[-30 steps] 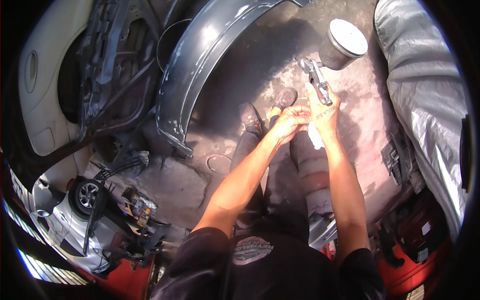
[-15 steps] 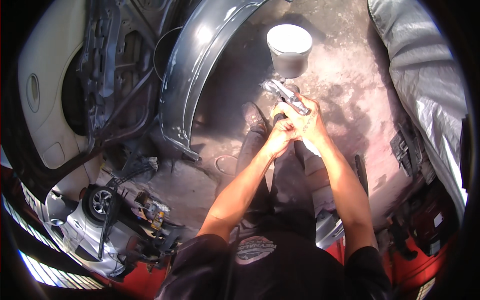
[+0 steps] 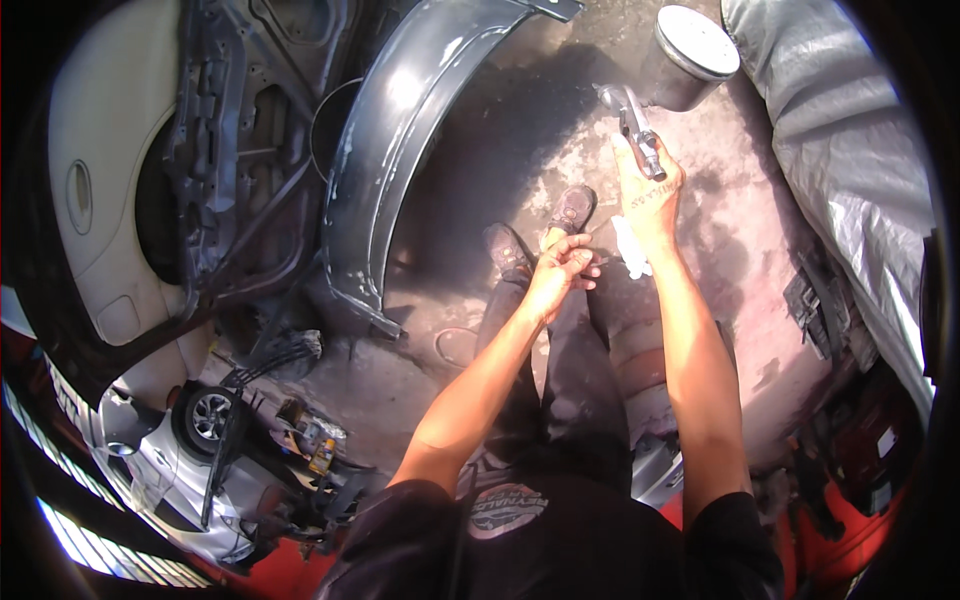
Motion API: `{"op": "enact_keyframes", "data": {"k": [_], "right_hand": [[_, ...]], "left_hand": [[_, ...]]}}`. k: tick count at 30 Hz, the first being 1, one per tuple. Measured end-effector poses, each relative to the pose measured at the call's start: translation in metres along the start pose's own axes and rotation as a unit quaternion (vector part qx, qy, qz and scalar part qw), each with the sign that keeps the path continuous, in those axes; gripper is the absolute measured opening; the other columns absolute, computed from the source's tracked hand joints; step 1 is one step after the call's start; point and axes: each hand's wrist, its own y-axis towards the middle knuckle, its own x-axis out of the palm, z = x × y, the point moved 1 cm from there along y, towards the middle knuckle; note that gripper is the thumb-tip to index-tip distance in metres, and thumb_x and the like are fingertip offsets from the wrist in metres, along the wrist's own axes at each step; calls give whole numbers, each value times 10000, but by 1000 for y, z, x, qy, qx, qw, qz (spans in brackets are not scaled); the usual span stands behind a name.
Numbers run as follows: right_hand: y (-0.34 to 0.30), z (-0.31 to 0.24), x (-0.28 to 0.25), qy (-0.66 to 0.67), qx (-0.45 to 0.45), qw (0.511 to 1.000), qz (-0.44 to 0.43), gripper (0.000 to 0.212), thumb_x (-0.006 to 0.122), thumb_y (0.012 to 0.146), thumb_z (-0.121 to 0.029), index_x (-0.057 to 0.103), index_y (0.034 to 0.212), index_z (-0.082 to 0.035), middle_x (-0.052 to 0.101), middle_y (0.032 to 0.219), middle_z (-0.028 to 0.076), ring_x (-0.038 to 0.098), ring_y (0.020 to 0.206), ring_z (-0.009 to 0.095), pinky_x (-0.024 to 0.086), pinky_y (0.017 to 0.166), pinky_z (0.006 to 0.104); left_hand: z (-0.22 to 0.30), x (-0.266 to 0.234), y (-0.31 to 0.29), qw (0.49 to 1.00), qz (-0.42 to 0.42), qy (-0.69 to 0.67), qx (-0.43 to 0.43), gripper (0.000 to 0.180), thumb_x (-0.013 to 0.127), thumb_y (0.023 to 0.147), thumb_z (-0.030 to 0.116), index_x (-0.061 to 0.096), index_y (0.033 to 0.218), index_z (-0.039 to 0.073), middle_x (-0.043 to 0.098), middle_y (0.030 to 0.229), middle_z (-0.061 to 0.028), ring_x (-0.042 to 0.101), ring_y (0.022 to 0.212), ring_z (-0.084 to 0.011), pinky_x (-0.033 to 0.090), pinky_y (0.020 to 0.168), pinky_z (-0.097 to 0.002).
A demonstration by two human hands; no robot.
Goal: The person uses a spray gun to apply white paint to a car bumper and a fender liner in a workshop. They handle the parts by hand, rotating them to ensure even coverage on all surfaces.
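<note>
Spray gun [image 3: 631, 118] held ahead, above floor [image 3: 745, 230], by right hand [image 3: 652, 200]; grip wrapped around it, cup [image 3: 690, 58] held white top upward, presumably against spilling. Left hand [image 3: 562, 275] raised nearby, partly curled; whether anything is pinched cannot be told. White cloth or paper [image 3: 632, 252] seen beside right hand.

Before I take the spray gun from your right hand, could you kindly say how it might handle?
The spray gun likely feels rigid, since its body looks metallic. It may tip forward, as the bulky round cup sits ahead of the right hand. The cup's curved wall might let it roll if laid sideways.
</note>
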Motion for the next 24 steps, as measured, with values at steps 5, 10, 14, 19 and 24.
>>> {"op": "enact_keyframes", "data": {"k": [5,10,14,19,24], "right_hand": [[-18,4,-1,30,21,993,-114,275,737,978,-128,726,1234,-26,659,748,43,569,655,86,490,621,302],[-33,1,-18,33,79,956,-280,317,739,977,-136,715,1272,-24,740,867,76,656,696,109,537,680,308],[-6,-1,-30,5,58,963,-262,286,740,977,-151,721,1226,-11,728,883,70,646,769,101,526,710,302],[43,4,-42,14,20,997,-77,226,735,983,-175,730,1122,2,664,787,33,564,712,85,473,650,301],[53,-4,-49,-53,32,997,52,220,738,977,-200,725,1055,5,646,722,65,584,664,125,490,658,336]], "left_hand": [[-42,-37,-37,993,64,97,-38,323,680,1039,149,643,1337,28,737,1097,-69,710,922,-162,584,781,-321],[-65,-88,-94,869,76,487,53,428,702,999,268,638,1339,17,744,1157,-152,692,1098,-328,554,900,-438],[-81,-113,-149,700,17,686,-199,790,742,932,463,430,1599,178,399,1634,-207,449,1457,-439,493,1106,-524],[-76,-93,-148,636,48,700,-320,1138,769,860,588,76,1709,284,148,1730,-268,451,1455,-497,465,1153,-519],[-83,-102,-133,615,20,719,-322,1198,761,857,590,7,1714,225,189,1685,-362,546,1368,-519,477,1133,-500]]}}
